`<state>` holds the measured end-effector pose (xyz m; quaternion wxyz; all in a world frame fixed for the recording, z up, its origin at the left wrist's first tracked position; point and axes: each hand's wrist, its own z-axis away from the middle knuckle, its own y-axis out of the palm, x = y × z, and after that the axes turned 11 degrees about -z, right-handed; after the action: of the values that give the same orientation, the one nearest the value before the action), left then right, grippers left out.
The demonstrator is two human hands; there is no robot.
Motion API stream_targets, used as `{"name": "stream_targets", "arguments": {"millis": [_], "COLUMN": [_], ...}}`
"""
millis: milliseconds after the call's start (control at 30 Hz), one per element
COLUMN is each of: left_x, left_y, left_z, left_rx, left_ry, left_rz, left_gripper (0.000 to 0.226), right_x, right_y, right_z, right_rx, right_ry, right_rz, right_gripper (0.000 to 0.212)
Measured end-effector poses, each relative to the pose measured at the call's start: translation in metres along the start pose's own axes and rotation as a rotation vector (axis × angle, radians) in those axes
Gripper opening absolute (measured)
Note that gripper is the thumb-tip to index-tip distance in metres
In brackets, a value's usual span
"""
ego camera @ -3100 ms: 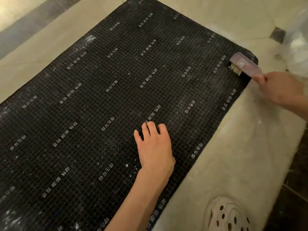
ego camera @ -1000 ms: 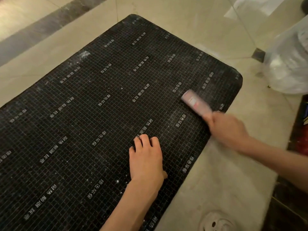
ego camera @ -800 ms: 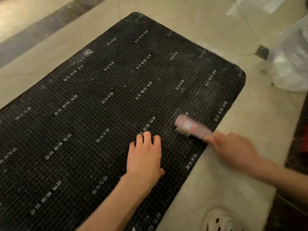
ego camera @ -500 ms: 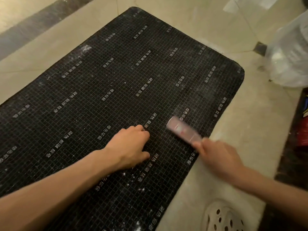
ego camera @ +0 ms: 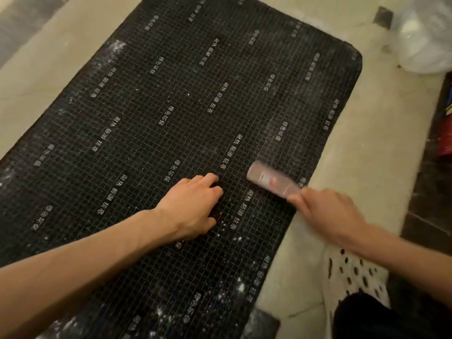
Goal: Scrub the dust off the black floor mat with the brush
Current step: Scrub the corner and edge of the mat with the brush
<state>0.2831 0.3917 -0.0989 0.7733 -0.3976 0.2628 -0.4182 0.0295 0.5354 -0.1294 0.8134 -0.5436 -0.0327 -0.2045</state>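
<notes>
The black floor mat [ego camera: 171, 106] with a white grid and printed characters lies across the tiled floor. White dust specks dot it near its front edge [ego camera: 234, 289] and its left side. My left hand [ego camera: 193, 209] rests on the mat at the middle, fingers pointing right. My right hand [ego camera: 327, 211] grips the handle of a pink brush [ego camera: 271, 182], which lies blurred on the mat near its right edge, a little right of my left fingertips.
Beige floor tiles [ego camera: 367, 133] surround the mat. A white perforated slipper [ego camera: 352, 272] sits at the lower right beside a dark trouser leg. A clear plastic bag [ego camera: 425, 37] stands at the top right. Dark flooring and red items line the right edge.
The brush has swept from the mat's far right corner down to beside my left hand. My left hand turned from pointing away to pointing right.
</notes>
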Motion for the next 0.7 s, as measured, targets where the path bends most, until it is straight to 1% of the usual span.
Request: {"name": "stream_targets", "arguments": {"millis": [100, 167, 233, 300, 333, 367, 400, 433, 467, 533, 600, 700], "left_x": [0.003, 0.004, 0.007, 0.006, 0.005, 0.004, 0.002, 0.001, 0.001, -0.002, -0.006, -0.012], "left_y": [-0.003, -0.005, -0.007, -0.005, -0.005, -0.004, -0.003, 0.001, 0.005, 0.014, 0.029, 0.040], "left_z": [-0.001, -0.001, 0.000, 0.003, 0.003, 0.003, 0.003, 0.004, 0.005, 0.006, 0.010, 0.012], "left_rx": [0.029, 0.047, 0.049, 0.034, 0.026, 0.017, -0.002, -0.035, -0.075, -0.138, -0.196, -0.266], "left_ry": [0.030, 0.045, 0.044, 0.036, 0.031, 0.026, 0.016, -0.003, -0.022, -0.039, -0.069, -0.115], "left_rz": [0.001, 0.013, 0.035, 0.063, 0.079, 0.098, 0.108, 0.109, 0.109, 0.131, 0.131, 0.129], "left_gripper": [0.062, 0.062, 0.061, 0.058, 0.056, 0.055, 0.054, 0.053, 0.051, 0.050, 0.054, 0.055], "right_x": [0.037, 0.054, 0.052, 0.031, 0.020, 0.014, 0.012, 0.015, 0.024, 0.051, 0.075, 0.092], "right_y": [0.017, 0.026, 0.024, 0.012, 0.004, -0.003, -0.007, -0.004, 0.006, 0.031, 0.060, 0.079], "right_z": [0.051, 0.073, 0.069, 0.050, 0.043, 0.037, 0.036, 0.036, 0.038, 0.057, 0.082, 0.110], "right_rx": [0.218, 0.264, 0.226, 0.160, 0.103, 0.021, -0.043, -0.086, -0.096, -0.092, -0.016, 0.070], "right_ry": [-0.094, -0.153, -0.173, -0.063, 0.037, 0.116, 0.167, 0.184, 0.202, 0.171, 0.085, 0.031], "right_rz": [-0.006, 0.062, 0.138, 0.211, 0.198, 0.130, 0.056, -0.003, -0.041, -0.126, -0.153, -0.119], "right_gripper": [0.048, 0.051, 0.051, 0.045, 0.046, 0.051, 0.055, 0.053, 0.050, 0.044, 0.041, 0.041]}}
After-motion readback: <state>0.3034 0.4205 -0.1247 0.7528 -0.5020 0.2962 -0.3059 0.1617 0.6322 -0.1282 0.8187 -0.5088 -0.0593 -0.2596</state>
